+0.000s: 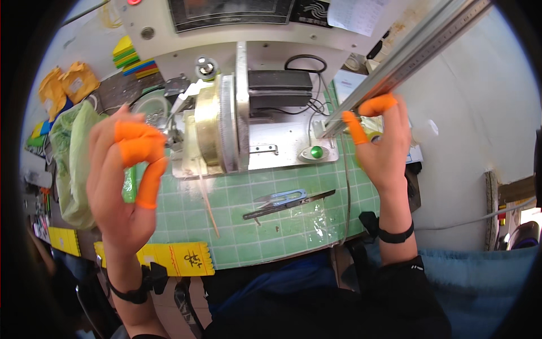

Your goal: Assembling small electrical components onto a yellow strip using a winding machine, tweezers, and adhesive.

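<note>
Orange finger cots cover the thumb and two fingers of my left hand [127,175], which is closed in a pinch left of a machine's round brass-coloured wheel [207,127]. What it holds, if anything, is too small to make out. My right hand [384,144] wears orange cots on thumb and index finger. Their tips come close together beside a slanted metal rail [406,53], and I cannot make out anything between them. Between the hands, light blue thread snips [285,197] and dark tweezers [288,207] lie on the green gridded mat [248,237].
The machine's base carries a black box [279,89] and a green button [317,152]. A thin wooden stick [209,206] leans on the mat. A yellow strip [175,259] lies along the front edge. A pale green plastic bag [73,169] stands at the left.
</note>
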Action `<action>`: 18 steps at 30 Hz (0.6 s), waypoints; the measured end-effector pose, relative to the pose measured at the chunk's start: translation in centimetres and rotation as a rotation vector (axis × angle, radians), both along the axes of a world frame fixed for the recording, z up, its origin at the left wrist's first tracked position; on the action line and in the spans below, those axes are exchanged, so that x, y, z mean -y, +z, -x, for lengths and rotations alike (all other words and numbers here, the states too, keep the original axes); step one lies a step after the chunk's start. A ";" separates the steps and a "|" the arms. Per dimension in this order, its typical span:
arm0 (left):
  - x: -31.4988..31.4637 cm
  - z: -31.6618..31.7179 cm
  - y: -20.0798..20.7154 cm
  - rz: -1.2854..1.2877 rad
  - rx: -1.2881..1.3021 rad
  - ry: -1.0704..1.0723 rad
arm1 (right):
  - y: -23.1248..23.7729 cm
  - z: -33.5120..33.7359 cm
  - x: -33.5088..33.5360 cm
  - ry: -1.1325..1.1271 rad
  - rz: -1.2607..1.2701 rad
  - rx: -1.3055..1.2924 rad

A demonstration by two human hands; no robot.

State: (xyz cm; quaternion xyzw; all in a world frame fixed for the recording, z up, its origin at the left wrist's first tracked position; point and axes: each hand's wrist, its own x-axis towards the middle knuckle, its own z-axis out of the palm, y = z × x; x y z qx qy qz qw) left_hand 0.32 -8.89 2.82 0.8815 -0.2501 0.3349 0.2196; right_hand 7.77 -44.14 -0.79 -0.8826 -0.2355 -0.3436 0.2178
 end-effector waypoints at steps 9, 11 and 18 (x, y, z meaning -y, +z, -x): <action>-4.1 3.9 -2.3 0.232 -0.052 0.094 | -3.8 7.1 1.0 0.033 -0.296 -0.289; -12.2 10.3 -5.1 0.526 -0.020 0.253 | -3.3 8.9 1.3 0.034 -0.259 -0.273; -32.8 52.7 -14.1 -0.181 -0.043 1.661 | -2.9 9.3 1.8 0.114 -0.613 -0.217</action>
